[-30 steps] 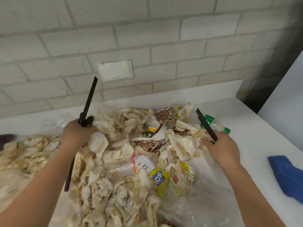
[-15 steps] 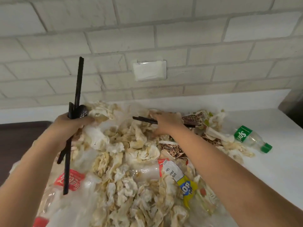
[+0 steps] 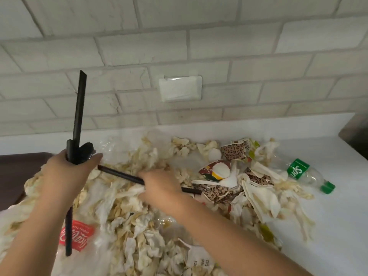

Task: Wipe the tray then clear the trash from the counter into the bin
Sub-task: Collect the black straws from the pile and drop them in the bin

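Currently the trash [image 3: 139, 206] lies heaped on the white counter [image 3: 328, 226], directly beneath and around both of your hands. It is mostly crumpled, stained napkins with clear plastic wrap among them.

Your left hand [image 3: 67, 174] is closed in a fist round a bundle of black straws [image 3: 79, 108]. The bundle is held upright, with one long end rising above the fist and another hanging below it, over a red-labelled bottle [image 3: 76, 235]. Your right hand [image 3: 159, 186] sits just right of the left and low on the pile. It is curled round a single black straw [image 3: 119, 174] that lies nearly flat, its far end pointing toward the left fist.

To the right of your right hand sit torn leopard-print paper cups [image 3: 235, 151]. Further right, at the fringe of the heap, a green-labelled bottle [image 3: 298, 171] lies on its side. Left of your left hand a dark brown surface [image 3: 18, 176] shows; whether it is the tray cannot be confirmed. No bin is in view.

Assessment: the step in hand appears to be gathering loose straws ahead of binning.

Recommendation:
- Lift the single straw clear of the napkins before swinging it across.
- Feed it alongside the bundle so the ends line up.
- Tighten the left grip only once it is seated.
- Mind the low end of the bundle, which could snag the plastic wrap or drag napkins off the pile.
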The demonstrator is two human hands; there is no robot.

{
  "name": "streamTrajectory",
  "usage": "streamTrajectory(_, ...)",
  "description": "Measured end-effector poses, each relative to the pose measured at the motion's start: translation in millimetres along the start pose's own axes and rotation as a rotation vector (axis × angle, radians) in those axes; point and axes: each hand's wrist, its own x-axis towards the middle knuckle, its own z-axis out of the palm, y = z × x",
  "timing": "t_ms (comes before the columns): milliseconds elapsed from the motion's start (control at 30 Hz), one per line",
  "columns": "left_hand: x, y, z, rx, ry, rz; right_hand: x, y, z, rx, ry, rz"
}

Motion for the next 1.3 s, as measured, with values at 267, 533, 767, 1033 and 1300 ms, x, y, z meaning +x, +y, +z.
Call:
streamTrajectory(267, -7, 5, -5, 0.025, -0.146, -0.059, -34, -7, 15, 0.018, -0.215, 0.054)
streamTrajectory(533, -1, -16, 8, -0.040, -0.340, -0.174, -72, -1, -17, 0.069, -0.189, 0.170)
streamTrajectory(767, -29, -19, 19, 0.055, -0.579, -0.132, -111, 78, -76, 0.097, 0.165, 0.388)
streamTrajectory(1033, -106, -17, 11, 0.101, -0.673, -0.105, -190, 88, -70, 0.314, 0.231, 0.562)
streamTrajectory(1300, -166, -60, 41, 0.773, -0.829, 0.251, -268, 28, -10, -0.007, -0.299, 0.504)
